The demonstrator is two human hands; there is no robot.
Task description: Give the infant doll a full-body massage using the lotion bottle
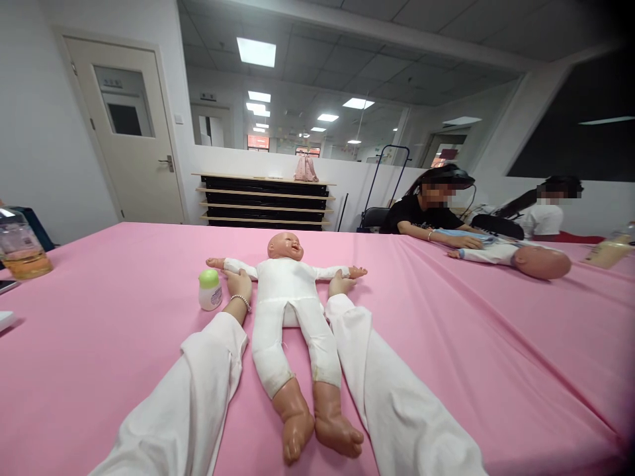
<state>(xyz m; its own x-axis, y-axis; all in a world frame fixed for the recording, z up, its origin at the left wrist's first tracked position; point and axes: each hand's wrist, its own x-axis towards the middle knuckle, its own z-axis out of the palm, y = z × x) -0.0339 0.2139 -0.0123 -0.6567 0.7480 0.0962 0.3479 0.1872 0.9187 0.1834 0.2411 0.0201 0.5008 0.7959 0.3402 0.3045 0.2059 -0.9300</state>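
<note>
The doll's feet (296, 423) are pointing toward the near edge, and they are looking hard and smooth, so they may be slippery to hold. The doll (286, 281) is lying on its back on the pink worktop (124, 317), between two white sleeves (171, 403). Its legs and tummy are showing white cloth and looking soft and stuffed, so they are probably squashing and bending easily. The left hand (240, 285) is holding one arm of the doll and the right hand (341, 284) is holding the other; each grip is curling in close around the cloth, though some fingers are hiding underneath. The arms are looking thin and floppy, good for guiding but likely poor for lifting. The tummy is seeming a better place, with a palm under the back. A small bottle (210, 291) with a green lid is standing just beside the left hand. Farther up, the doll's head (285, 246) is looking smooth and stiff; it may be the heavy end, so it is needing a hand under it. Far off on the right, another person (407, 215) is leaning over another doll (496, 254).
</note>
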